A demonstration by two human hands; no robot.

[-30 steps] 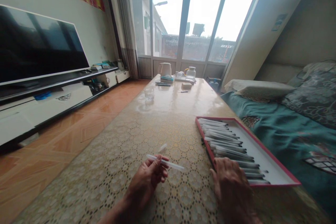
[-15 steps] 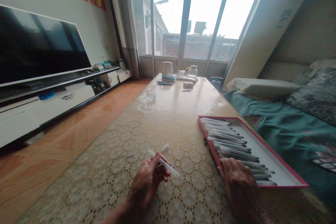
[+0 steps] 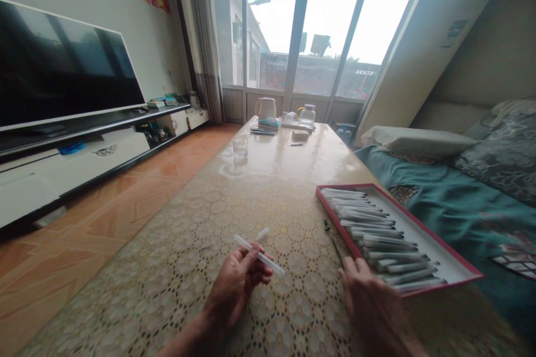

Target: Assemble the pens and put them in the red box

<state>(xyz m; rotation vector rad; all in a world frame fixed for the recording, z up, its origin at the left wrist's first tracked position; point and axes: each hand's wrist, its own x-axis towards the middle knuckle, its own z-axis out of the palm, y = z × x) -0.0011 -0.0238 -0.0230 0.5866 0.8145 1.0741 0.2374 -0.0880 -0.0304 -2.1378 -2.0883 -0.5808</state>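
Observation:
Pinched between the thumb and fingers of my left hand (image 3: 240, 276) is a slim, whitish translucent pen barrel (image 3: 270, 263), tilted above the table. A second short whitish tube (image 3: 262, 234) lies just beyond it on the patterned cover. My right hand (image 3: 368, 298) is at the near-left edge of a red-rimmed box (image 3: 435, 234), its fingers closed at the near end of a thin dark rod (image 3: 336, 250). Rows of translucent pens with dark tips (image 3: 383, 234) fill the box's left part. Small dark pieces (image 3: 326, 226) lie beside the box.
On the long table (image 3: 201, 201) stands a drinking glass (image 3: 240, 148). Farther back are a kettle (image 3: 266, 107), a glass jug (image 3: 307, 114) and a small box (image 3: 300, 135). A sofa (image 3: 419, 178) borders the right side; a TV cabinet (image 3: 113, 150) is on the left.
My right hand has moved left, off the pens and over the box's edge, to the dark rod. The box has shifted slightly. My left hand stays almost in place with the pen barrel.

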